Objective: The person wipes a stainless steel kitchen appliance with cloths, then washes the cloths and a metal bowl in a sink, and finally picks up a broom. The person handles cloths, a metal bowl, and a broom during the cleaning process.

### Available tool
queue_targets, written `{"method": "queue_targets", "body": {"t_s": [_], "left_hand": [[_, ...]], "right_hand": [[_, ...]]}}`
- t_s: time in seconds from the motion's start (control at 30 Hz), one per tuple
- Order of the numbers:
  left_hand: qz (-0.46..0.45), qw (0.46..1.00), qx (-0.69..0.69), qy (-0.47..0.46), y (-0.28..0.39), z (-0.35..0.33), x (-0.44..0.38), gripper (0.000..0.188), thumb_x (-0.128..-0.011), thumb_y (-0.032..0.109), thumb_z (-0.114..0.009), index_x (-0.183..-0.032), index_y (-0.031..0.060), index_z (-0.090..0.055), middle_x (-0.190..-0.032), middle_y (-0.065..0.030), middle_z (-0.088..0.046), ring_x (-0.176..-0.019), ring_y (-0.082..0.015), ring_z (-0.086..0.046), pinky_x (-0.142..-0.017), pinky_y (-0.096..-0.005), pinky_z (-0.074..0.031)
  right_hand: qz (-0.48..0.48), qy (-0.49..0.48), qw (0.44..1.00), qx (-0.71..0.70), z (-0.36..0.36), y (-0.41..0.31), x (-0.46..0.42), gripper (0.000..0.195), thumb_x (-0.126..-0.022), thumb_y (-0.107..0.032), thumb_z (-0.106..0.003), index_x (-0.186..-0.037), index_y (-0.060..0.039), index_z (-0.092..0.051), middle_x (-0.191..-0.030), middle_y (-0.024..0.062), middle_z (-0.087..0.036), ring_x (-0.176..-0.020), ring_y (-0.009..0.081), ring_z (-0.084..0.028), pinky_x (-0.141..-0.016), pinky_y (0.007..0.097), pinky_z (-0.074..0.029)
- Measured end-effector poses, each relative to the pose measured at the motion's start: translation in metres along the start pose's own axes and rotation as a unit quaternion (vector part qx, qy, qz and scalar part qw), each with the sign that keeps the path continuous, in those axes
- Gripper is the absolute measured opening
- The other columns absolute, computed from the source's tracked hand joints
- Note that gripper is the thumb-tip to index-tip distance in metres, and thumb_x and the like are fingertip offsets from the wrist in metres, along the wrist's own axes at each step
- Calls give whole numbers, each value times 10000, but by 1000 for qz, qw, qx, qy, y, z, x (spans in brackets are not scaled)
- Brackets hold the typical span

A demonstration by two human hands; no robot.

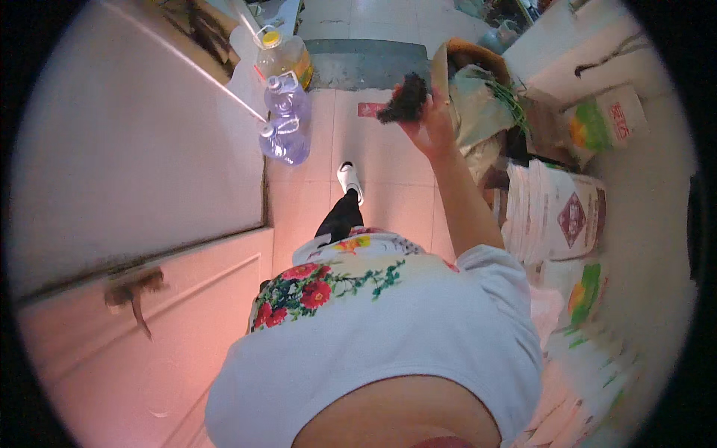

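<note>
My right hand is held out in front of me at the end of an extended arm. It grips a dark, fuzzy-looking bundle, too blurred to name more closely. Just right of the hand stands a tall brown container, with a pale plastic bag and thin green stalks at its top. Behind the bundle, a red printed label lies on the tiled floor. My left hand is out of view.
On the left stand two clear plastic jugs and a yellow-capped oil bottle, beside a door panel. Stacked printed sacks line the right wall. A grey threshold crosses the floor ahead. My white shoe is forward.
</note>
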State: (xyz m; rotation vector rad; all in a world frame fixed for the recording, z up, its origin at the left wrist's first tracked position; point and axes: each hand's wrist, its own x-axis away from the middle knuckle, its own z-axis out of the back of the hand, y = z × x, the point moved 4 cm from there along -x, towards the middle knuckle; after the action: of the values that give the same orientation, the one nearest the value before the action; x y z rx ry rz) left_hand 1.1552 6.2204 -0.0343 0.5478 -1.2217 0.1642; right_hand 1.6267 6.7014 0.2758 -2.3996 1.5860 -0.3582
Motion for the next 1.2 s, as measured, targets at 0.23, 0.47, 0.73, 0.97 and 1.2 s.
{"method": "queue_targets", "body": {"t_s": [0.23, 0.47, 0.73, 0.97, 1.2], "left_hand": [[-263, 961, 27, -76, 400, -247, -2, 278, -833, 280, -496, -920, 18, -519, -629, -6, -457, -514, -117, -453, -445, -280, -387], [-465, 864, -156, -116, 765, -465, 60, 439, -823, 391, -479, -1050, 16, -515, -880, -42, -571, -768, -129, -518, -660, -256, -423], [-405, 908, -92, 45, 857, -515, 22, 374, -823, 321, -455, -1007, 4, -530, -854, -188, -580, -791, -286, -555, -739, -337, -412], [-323, 938, -43, 117, 913, -532, -19, 377, -826, 327, -472, -1023, 11, -526, -850, -176, -581, -785, -257, -559, -720, -337, -418], [-369, 922, -72, 90, 1100, -570, -28, 348, -816, 290, -502, -1015, 5, -522, -940, -178, -566, -857, -275, -558, -745, -312, -424]], "right_hand": [[-55, -42, 989, -133, -15, -52, -231, 631, -850, -503, -281, -1219, 7, -326, -1220, 190, -380, -1142, 323, -351, -983, 442, -248], [-70, -40, 993, -88, 23, -116, -461, 661, -855, -521, -210, -1205, 28, -327, -1202, 186, -397, -1156, 326, -329, -989, 451, -222], [-126, 196, 971, 59, 92, -173, -715, 341, -881, -327, -362, -1067, -54, -444, -983, 99, -522, -964, 245, -483, -841, 394, -385], [188, -161, 942, 229, -156, -152, -930, 279, -840, -50, -435, -1110, 4, -392, -1067, 150, -499, -977, 248, -494, -889, 378, -380], [-106, -94, 815, 562, -69, 19, -1136, 687, -757, -373, -587, -1283, -77, -260, -1271, 141, -347, -1167, 233, -336, -941, 322, -276]]}}
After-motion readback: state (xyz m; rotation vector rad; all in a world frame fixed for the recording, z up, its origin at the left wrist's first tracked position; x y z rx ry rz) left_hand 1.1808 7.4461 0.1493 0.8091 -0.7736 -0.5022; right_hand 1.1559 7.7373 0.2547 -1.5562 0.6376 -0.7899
